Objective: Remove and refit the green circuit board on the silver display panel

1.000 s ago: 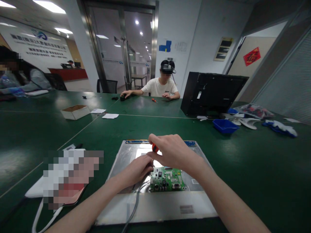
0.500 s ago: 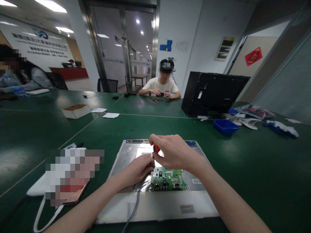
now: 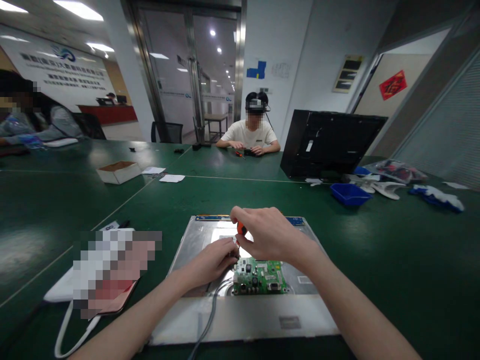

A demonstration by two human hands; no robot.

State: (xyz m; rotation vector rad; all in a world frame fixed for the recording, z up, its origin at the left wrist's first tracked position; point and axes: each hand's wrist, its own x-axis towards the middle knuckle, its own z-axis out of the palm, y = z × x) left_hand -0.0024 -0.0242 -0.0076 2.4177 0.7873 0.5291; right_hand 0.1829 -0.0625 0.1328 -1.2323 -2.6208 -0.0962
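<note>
My right hand (image 3: 268,232) is closed around the red-and-black handle of a screwdriver (image 3: 241,228), which stands roughly upright over a silver metal panel (image 3: 195,245). Beside its lower end, my left hand (image 3: 219,257) has its fingers pressed together near the shaft; what they hold, if anything, is hidden. A green circuit board (image 3: 259,276) lies on the panel just below and right of the fingertips. Grey cables (image 3: 212,315) run from the board's left side over the panel's near edge.
On the green table (image 3: 210,195) are a blurred-out phone-like item with a white cable (image 3: 62,332) at left, an open cardboard box (image 3: 118,173), papers (image 3: 171,178), a blue tray (image 3: 350,194), gloves (image 3: 437,198) and a black monitor (image 3: 332,142). A person (image 3: 253,131) sits opposite.
Both my hands stay almost in place, with the screwdriver handle turned slightly. The person opposite has lowered their hands to the table.
</note>
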